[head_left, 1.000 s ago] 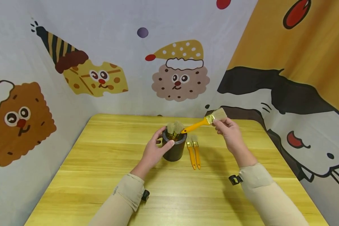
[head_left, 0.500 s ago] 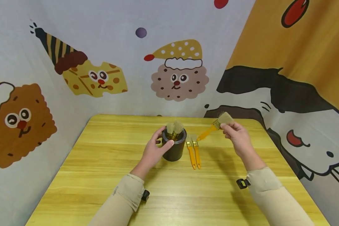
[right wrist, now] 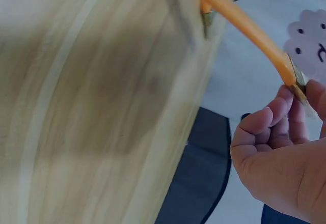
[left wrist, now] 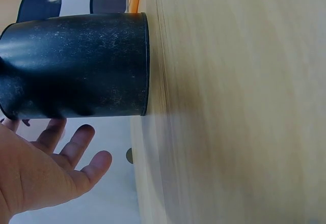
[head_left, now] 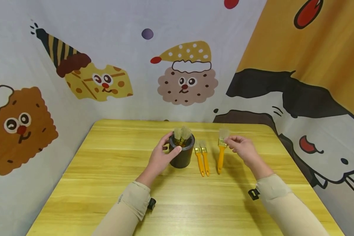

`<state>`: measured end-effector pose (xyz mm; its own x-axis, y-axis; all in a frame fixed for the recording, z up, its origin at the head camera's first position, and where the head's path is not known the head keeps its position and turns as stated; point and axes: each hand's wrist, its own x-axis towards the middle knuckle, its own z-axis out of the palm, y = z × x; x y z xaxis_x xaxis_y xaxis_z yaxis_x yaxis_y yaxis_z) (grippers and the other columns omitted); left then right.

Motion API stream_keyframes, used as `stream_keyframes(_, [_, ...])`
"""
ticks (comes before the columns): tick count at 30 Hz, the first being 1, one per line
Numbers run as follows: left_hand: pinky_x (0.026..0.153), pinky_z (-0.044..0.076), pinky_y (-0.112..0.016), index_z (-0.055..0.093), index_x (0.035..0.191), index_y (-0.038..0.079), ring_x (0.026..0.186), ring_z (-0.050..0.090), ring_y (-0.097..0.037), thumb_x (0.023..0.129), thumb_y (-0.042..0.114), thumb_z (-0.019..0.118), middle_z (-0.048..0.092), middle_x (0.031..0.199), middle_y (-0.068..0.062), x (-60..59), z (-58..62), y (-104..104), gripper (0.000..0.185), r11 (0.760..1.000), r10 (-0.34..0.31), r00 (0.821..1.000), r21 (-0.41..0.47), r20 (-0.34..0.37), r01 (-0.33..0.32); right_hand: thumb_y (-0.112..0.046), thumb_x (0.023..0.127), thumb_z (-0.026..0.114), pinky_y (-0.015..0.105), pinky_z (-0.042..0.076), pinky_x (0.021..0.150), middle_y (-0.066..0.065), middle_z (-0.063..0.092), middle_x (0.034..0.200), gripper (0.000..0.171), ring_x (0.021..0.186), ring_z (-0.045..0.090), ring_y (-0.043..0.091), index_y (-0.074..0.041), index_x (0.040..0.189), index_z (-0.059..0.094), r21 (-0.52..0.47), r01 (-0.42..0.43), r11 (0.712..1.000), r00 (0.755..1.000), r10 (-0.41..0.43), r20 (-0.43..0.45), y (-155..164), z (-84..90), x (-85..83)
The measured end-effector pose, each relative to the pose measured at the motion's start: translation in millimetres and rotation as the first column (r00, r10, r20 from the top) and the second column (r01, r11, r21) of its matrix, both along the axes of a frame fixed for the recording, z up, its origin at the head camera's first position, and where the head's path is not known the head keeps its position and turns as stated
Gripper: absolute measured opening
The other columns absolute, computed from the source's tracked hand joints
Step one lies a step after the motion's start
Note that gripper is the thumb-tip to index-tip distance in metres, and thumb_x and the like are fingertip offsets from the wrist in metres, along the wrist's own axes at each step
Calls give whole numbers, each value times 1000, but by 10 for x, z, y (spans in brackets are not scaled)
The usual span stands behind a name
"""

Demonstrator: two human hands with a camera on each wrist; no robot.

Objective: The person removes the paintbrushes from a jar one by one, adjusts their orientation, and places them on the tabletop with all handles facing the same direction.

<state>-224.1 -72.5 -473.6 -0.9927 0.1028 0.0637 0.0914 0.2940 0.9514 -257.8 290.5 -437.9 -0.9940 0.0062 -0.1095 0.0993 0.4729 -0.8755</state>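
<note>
Right hand (head_left: 242, 148) pinches orange-handled brush (head_left: 221, 154) at its ferrule, handle end on the table (head_left: 106, 170), long axis toward the person, beside two laid brushes (head_left: 202, 158); left hand (head_left: 162, 157) grips black cup (head_left: 183, 154).

**Matt Pot, Glossy Handles, Grained Wood**

The round black pot (head_left: 181, 156) showed a matt, faintly speckled, slightly rough skin. The pale yellow wooden table (head_left: 106, 183) carried smooth, lightly sheened planks with visible grain. The orange-handled flat brush (head_left: 221, 154) had a smooth, glossy plastic-looking handle, a shiny brass-coloured metal ferrule and pale, coarse bristles. The beige cloth sleeves (head_left: 129, 203) looked soft and matt. The printed cartoon cloth backdrop (head_left: 183, 75) hung matt and gently creased.
</note>
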Motion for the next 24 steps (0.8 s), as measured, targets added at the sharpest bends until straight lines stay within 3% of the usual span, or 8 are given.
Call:
stream_keyframes(5, [102,54,-57,36,159,58,134,56,-35,96,63,73,55,156,-3,3,1,-7,74,1000,-4,1000,-6,-6,4,-53,106,63,53,53,108,16,66,134,61,122,60,38,-5,142,63,92,-43,995,998,38,52,17,-96,-74])
stream_keyframes(9, [102,54,-57,36,158,59,134,56,-34,96,63,73,55,156,-2,4,-2,-16,73,1000,-5,1000,-7,-6,5,-53,108,60,58,51,111,23,60,143,64,127,58,40,-2,148,59,134,-63,989,994,51,92,56,-144,-118])
stream_keyframes(16, [105,54,-59,37,157,59,135,57,-34,96,63,73,56,155,-3,3,15,-4,72,1000,3,1000,-21,-10,-3,-40,110,60,44,57,99,26,69,135,55,119,68,36,5,142,64,255,-71,964,995,50,87,160,-343,-218])
stream_keyframes(20, [106,53,-59,37,157,59,135,57,-35,96,63,73,56,154,-3,5,13,-3,71,1000,-1,1000,-23,-4,1,-32,109,63,31,57,87,22,74,123,48,106,71,27,7,135,68,264,-84,961,994,64,84,153,-473,-276])
stream_keyframes(24, [106,53,-58,37,157,61,134,57,-34,96,62,73,57,154,-2,2,4,-4,71,1000,6,1000,-28,-4,-6,-31,107,65,26,54,80,17,76,117,42,99,67,21,4,130,72,278,-90,956,995,72,72,71,-547,-340])
